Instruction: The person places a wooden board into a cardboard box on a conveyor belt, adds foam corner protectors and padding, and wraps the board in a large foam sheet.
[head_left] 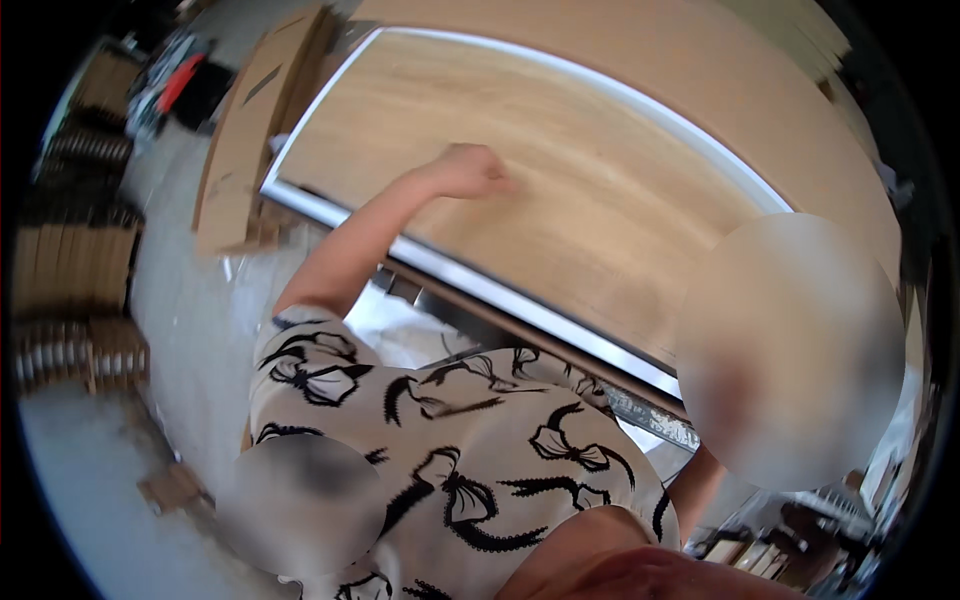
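Lying in the middle, a big flat wood board (560,190) slants from far left to near right. It is light brown with soft streaks, and a white edge (540,317) runs along its near side. The left hand (468,170) is over the left half of the board, with its fingers curled up into a loose fist. I cannot tell if it touches the wood or has something small inside. The right forearm (697,490) goes up toward the near right corner of the board. The right hand is lost in a big round blur there, so I cannot tell if it is holding anything.

On the far side of the board, a wide sheet of brown cardboard (640,50) spreads out to the right. Just past the board's left end there is a long cardboard box (240,130). Something white and thin (395,330) shows below the board's near edge. Nearest is the person's pale shirt (450,430) with black bows on it. Over on the left is a gray floor (180,290), with stacks of brown cardboard (75,265) beside it. Far left, a messy pile (165,85) has a bit of red in it.
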